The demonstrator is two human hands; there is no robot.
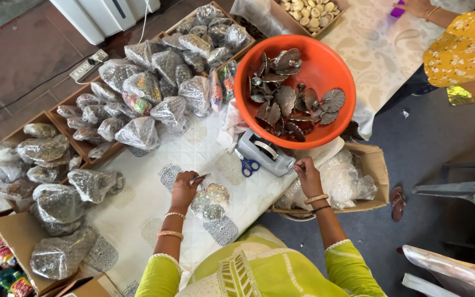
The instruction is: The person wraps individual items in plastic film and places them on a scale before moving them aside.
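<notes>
Left hand (185, 188) fingers pinch a clear-wrapped bundle (210, 202) lying lengthwise toward the person on the tabletop (149, 203), while right hand (307, 175), arm outstretched, fingers pinching at a grey tape dispenser (265, 152).

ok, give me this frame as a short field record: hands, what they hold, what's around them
view: head camera, looking down at a cloth-covered table
left hand: left hand rests on a clear-wrapped item, pinching its top
right hand: right hand reaches to the grey tape dispenser, fingertips at its end
nearby: blue-handled scissors beside the dispenser
bowl: orange bowl with dark metal leaf-shaped pieces
stock: many wrapped bundles in wooden trays on the left
box: cardboard box with clear wrap at right
other person: yellow sleeve, top right
</notes>
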